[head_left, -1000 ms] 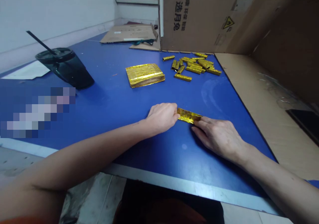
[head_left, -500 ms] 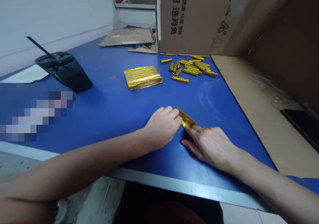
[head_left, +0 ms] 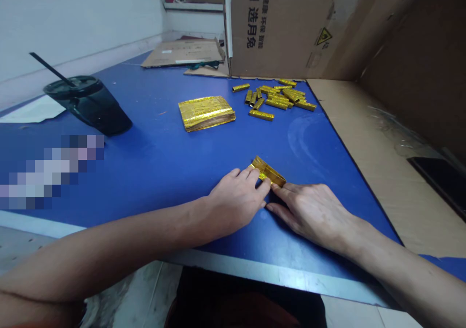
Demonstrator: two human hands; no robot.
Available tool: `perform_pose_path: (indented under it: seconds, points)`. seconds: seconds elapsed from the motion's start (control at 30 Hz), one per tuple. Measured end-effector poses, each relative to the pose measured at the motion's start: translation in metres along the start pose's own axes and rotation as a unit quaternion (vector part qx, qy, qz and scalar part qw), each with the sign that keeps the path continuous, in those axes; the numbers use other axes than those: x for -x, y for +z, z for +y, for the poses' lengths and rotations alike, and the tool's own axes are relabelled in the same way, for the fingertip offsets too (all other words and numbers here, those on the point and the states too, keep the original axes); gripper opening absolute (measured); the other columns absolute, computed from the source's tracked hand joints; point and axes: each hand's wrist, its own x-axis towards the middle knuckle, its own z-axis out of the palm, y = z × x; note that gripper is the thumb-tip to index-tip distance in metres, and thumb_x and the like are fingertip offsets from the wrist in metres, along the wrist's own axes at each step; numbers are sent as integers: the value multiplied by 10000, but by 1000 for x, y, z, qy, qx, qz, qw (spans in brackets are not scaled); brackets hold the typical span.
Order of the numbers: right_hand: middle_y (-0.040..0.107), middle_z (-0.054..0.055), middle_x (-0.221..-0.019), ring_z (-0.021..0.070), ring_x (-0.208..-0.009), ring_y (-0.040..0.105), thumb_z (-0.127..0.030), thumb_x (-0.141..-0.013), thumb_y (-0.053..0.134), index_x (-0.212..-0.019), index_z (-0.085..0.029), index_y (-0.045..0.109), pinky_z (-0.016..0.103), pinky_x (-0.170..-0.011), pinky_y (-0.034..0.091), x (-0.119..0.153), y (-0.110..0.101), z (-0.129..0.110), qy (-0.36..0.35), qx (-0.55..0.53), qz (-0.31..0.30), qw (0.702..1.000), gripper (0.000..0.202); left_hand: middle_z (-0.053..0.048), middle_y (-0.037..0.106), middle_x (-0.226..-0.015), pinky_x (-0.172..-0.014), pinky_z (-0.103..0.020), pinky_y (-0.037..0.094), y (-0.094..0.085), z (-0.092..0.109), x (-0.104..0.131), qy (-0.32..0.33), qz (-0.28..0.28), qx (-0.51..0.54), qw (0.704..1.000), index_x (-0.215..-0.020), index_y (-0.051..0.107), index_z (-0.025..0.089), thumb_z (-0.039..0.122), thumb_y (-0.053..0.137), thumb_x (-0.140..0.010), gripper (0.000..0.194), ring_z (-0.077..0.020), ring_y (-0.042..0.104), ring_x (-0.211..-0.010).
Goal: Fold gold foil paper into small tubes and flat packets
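A partly folded strip of gold foil paper (head_left: 271,169) lies on the blue counter (head_left: 163,160) in front of the person, its far side standing up and both hands at its near edge. The left hand (head_left: 238,197) has its fingers bent and close together, tips on the strip's left part; whether they pinch it or only press, I cannot tell. The right hand (head_left: 315,210) touches the right end with its forefinger, the thumb set apart below; its grip on the paper is hidden.

Beyond the hands sits a stack of gold foil sheets (head_left: 207,113), and to its right a loose scatter of folded gold foil tubes (head_left: 278,102), near the foot of a printed cardboard box (head_left: 284,31). At the left stands a dark lidded tumbler (head_left: 94,107) with a black straw (head_left: 51,69), beside a white sheet (head_left: 34,110). Flattened cardboard (head_left: 182,53) lies at the back
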Motion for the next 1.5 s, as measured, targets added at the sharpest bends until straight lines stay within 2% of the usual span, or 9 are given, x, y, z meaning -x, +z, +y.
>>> perform_pose_path:
  seconds: [0.23,0.5,0.7,0.97,1.13,1.2,1.33,1.4,1.5]
  points:
    - [676,45,-770,217,-666,645,-411,-859,343,-802,-194,572,300,-509,402,3,-3,1,27,-14,-31,999,320,-155,475,-1158,-825,-409,410,-5,-2,-2,-14,-17,6,1000,-1168,445,188,375,435,-837,381,-283,452,-1098]
    - [678,73,-785,233,-716,646,-400,-854,363,-833,-191,578,307,-562,411,3,-8,4,23,-55,-66,996,300,-136,491,-1131,-790,-394,433,-9,-2,-3,-25,-26,26,999,-1122,471,206,392,472,-815,359,-272,501,-1028]
    - [669,61,-746,201,-673,636,-442,-841,392,-861,-191,573,277,-559,400,5,-1,3,-17,-103,-29,994,309,-153,447,-1236,-947,-472,296,-5,-14,-7,8,-25,57,998,-1081,481,174,385,478,-817,338,-283,385,-1185]
    - [680,63,-785,187,-719,633,-373,-827,458,-1119,-179,531,273,-620,440,4,3,1,-78,-153,-14,985,359,-79,442,-1291,-989,-483,230,-7,-38,-16,57,-51,204,976,-1008,516,196,270,402,-861,199,-205,314,-1253]
    - [683,31,-898,154,-804,627,-320,-848,447,-1055,-226,592,251,-693,457,5,0,3,-120,-253,9,960,270,-61,462,-1287,-1011,-467,208,-4,-37,-20,48,-64,242,967,-991,524,199,193,448,-825,183,-202,302,-1266]
    - [676,22,-905,131,-809,616,-278,-861,430,-980,-216,621,234,-719,452,5,-1,7,-105,-306,71,944,234,-53,469,-1282,-1015,-456,211,-3,-37,-21,50,-69,245,966,-1019,514,202,149,450,-810,225,-196,305,-1265]
    - [638,47,-783,138,-707,584,-263,-848,447,-901,-169,637,258,-666,451,-3,4,26,17,-296,197,934,218,-48,500,-1242,-1014,-428,219,-1,-37,-22,77,-70,236,966,-933,522,183,98,414,-808,186,-178,331,-1249]
    - [628,55,-801,156,-720,578,-279,-829,473,-905,-167,638,287,-677,454,-10,10,38,69,-271,212,936,213,-46,503,-1222,-996,-398,246,0,-36,-20,84,-54,227,969,-907,515,181,110,407,-816,158,-171,380,-1205]
    - [631,54,-836,167,-743,584,-298,-819,481,-932,-176,637,312,-698,462,-19,19,49,95,-264,175,944,228,-66,520,-1120,-890,-352,341,-2,-36,-17,17,-15,187,982,-987,489,173,226,487,-798,197,-191,464,-1054]
